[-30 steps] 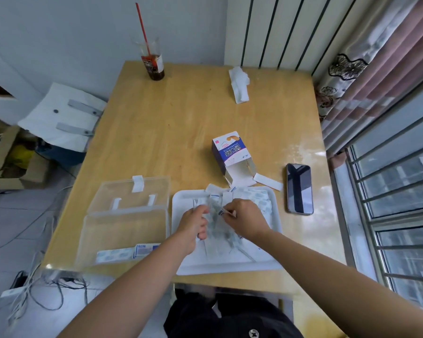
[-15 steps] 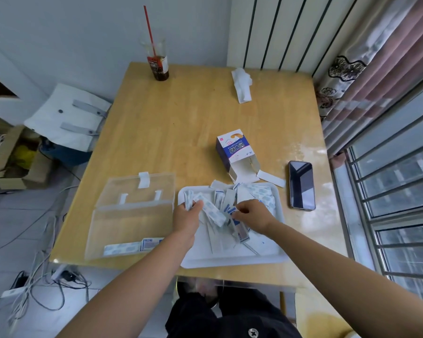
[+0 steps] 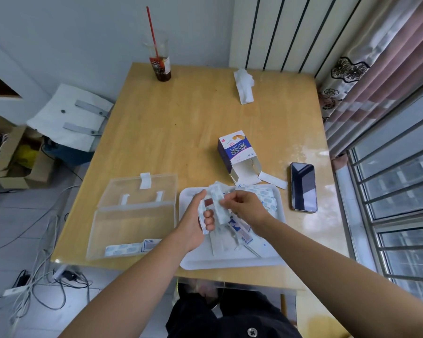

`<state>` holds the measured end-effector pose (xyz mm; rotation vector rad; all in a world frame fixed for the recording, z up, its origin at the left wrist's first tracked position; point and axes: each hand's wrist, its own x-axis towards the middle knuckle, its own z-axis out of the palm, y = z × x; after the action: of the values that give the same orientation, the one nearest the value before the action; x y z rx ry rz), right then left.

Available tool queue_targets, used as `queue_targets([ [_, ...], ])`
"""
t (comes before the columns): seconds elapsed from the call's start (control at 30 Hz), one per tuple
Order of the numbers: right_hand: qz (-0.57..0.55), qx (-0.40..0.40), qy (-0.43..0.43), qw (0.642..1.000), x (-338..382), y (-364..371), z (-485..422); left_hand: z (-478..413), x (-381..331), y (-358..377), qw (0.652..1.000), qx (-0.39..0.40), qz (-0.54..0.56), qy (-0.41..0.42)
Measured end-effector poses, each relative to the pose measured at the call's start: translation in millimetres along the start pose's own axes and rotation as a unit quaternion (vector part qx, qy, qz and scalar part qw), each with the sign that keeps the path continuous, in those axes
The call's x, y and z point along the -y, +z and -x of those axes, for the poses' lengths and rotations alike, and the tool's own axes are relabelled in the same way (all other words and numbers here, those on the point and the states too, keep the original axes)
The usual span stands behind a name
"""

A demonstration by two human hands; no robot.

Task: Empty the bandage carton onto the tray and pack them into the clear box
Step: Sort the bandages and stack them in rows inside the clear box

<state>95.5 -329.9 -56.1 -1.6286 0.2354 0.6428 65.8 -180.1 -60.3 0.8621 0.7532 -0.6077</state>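
A white tray [image 3: 232,263] lies at the table's near edge with several wrapped bandages [image 3: 241,234] scattered on it. My left hand [image 3: 195,222] grips a small bundle of bandages above the tray's left side. My right hand [image 3: 246,207] pinches a wrapped bandage strip [image 3: 217,203] held upright between the two hands. The open blue-and-white bandage carton [image 3: 237,156] lies on its side just behind the tray. To the tray's left stands the clear box [image 3: 132,215], lid open, with a few bandages [image 3: 130,247] along its near wall.
A black phone [image 3: 303,186] lies right of the tray. A cup with a red straw [image 3: 160,63] and a crumpled tissue [image 3: 243,86] stand at the table's far side. A white bag [image 3: 69,118], cartons and cables are on the floor to the left.
Both hands have lifted off the tray's pile. The left hand now grips a bundle of bandages, and the right hand has raised one strip next to it.
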Motion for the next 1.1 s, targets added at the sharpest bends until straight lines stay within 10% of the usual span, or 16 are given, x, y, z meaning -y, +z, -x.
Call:
queue_targets([
  [0.57, 0.081, 0.100, 0.034, 0.991, -24, 0, 25, 3, 28, -8, 0.977, 0.033, -0.196, 0.081],
  [0.67, 0.305, 0.053, -0.037, 0.950, -37, -11, 30, -1, 36, -25, 0.929, -0.038, -0.352, 0.108],
  [0.83, 0.489, 0.008, -0.110, 0.866, -68, -4, 41, -4, 54, -40, 0.743, -0.099, -0.640, 0.169],
  [1.1, 0.477, 0.000, -0.103, 0.873, -100, -11, 48, -10, 68, -52, 0.716, -0.108, -0.671, 0.158],
])
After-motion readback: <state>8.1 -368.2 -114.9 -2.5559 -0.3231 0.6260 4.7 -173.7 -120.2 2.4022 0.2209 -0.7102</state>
